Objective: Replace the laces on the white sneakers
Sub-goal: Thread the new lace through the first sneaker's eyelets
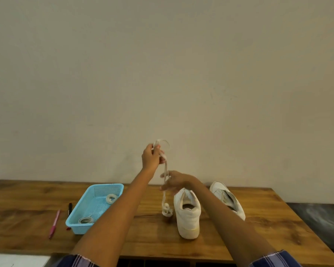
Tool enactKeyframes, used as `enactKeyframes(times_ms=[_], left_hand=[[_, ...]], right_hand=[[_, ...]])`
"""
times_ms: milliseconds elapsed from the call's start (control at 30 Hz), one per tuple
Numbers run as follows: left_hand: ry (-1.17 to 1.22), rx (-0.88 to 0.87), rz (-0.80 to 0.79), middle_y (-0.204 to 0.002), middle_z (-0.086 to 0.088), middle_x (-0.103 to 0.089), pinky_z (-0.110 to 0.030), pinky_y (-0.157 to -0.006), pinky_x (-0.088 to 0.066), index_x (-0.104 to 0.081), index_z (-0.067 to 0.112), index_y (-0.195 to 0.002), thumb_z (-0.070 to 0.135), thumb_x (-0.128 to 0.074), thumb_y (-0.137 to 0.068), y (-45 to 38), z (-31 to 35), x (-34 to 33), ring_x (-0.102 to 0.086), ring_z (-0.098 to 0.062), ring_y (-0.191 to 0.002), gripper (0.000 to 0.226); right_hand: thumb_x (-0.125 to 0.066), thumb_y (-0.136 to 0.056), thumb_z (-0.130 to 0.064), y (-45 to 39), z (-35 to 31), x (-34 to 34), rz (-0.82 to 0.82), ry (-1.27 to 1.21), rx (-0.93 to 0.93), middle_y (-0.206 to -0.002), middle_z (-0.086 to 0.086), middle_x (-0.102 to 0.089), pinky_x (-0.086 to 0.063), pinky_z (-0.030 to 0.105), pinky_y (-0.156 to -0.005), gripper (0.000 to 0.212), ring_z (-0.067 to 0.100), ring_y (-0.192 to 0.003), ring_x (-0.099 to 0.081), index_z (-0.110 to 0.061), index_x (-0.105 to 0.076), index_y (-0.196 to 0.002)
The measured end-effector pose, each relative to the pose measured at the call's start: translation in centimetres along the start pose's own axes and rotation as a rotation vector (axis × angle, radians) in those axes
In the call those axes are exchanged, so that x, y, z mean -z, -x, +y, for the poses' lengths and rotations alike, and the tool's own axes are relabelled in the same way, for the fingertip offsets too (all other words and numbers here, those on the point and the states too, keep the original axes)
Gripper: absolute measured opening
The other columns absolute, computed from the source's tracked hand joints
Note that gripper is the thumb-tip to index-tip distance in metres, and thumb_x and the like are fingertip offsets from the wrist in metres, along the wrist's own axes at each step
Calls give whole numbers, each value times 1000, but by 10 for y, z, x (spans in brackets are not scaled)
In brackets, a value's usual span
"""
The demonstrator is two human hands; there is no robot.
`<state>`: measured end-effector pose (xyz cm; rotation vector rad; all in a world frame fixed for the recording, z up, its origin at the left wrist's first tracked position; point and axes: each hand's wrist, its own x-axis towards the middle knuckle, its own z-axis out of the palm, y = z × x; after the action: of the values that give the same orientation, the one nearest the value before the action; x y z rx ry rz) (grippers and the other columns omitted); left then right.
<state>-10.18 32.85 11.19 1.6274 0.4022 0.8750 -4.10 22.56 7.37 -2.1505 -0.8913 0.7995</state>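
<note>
Left-hand grip (pixel 151 157) pinching lace (pixel 165 170) high; right-hand grip (pixel 175 182) closed lower. Judged step: old lace freed from near sneaker (pixel 187 212). Next: into blue basket (pixel 81 226).

Bare tabletop (pixel 147 239) between basket (pixel 79 227) and near sneaker (pixel 188 218); lace (pixel 165 201) dangles there.

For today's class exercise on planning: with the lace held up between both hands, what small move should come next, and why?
Probably keep winding the lace onto the left hand. That hand grips a loop raised high, the right hand guides the strand below, and the tail hangs coiled on the table beside the near sneaker.
</note>
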Motion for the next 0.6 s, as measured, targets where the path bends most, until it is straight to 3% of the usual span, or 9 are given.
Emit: enactKeyframes(times_ms=[133,200,300,367,400,467,500,567,600], left_hand=[[141,-64,156,-79,-3,-59,-34,-63,-58,-51,8,-93,23,-42,-101,-17,46,-4,-59,-14,-59,19],[175,-98,203,-75,1,-57,-30,-59,-57,-50,9,-92,22,-41,-101,-22,63,-1,-58,-12,-57,18],[145,-124,222,-75,1,-57,-24,-52,-56,-50,8,-92,23,-41,-101,-25,69,7,-58,-11,-58,20],[33,-115,192,-77,-4,-57,-25,-50,-55,-50,7,-92,24,-40,-101,-23,58,13,-59,-16,-59,22],[-35,-94,174,-81,-7,-58,-30,-53,-57,-51,7,-92,24,-40,-101,-21,48,16,-61,-21,-62,22],[-162,-24,147,-90,-14,-62,-40,-63,-58,-53,7,-95,24,-41,-101,-17,26,22,-65,-31,-74,22],[-217,16,127,-94,-17,-64,-41,-66,-58,-53,6,-98,24,-41,-101,-15,15,25,-66,-34,-78,22],[-324,120,53,-103,-19,-63,-37,-66,-58,-53,4,-107,18,-42,-100,-13,-4,30,-66,-33,-82,19],[-376,182,4,-107,-19,-62,-36,-66,-58,-51,5,-113,13,-43,-99,-11,-11,32,-65,-32,-82,19]], right_hand=[[-63,-89,-14,-9,7,-23,4,-4,-8,-89,5,-60,-57,31,-75,20,15,-79,-60,-6,-61,-107],[-63,-88,-10,-9,7,-24,-56,94,-97,-96,10,-62,-54,37,-84,22,18,-74,-60,-2,-61,-109],[-63,-89,-10,-2,2,-16,-45,436,-182,-114,15,-64,-50,29,-86,9,20,-82,-64,-1,-64,-91],[-65,-85,-7,-4,-4,-8,277,527,-66,-117,13,-65,-45,25,-84,10,25,-104,-62,-1,-67,-92],[-62,-84,-2,-6,-6,-4,530,367,55,-110,15,-66,-43,25,-79,14,28,-103,-61,2,-67,-96],[-49,-86,7,-3,-21,6,990,-75,334,-89,17,-68,-42,28,-69,18,32,-83,-63,4,-65,-94],[-44,-88,8,-1,-30,11,1136,-213,444,-82,15,-67,-42,28,-65,21,28,-73,-62,2,-63,-93],[-42,-89,7,6,-49,19,1215,-182,561,-83,9,-67,-44,28,-68,24,20,-72,-59,-2,-64,-95],[-44,-88,5,6,-56,21,1144,-75,576,-88,8,-68,-45,28,-71,26,19,-78,-59,-5,-66,-96]])
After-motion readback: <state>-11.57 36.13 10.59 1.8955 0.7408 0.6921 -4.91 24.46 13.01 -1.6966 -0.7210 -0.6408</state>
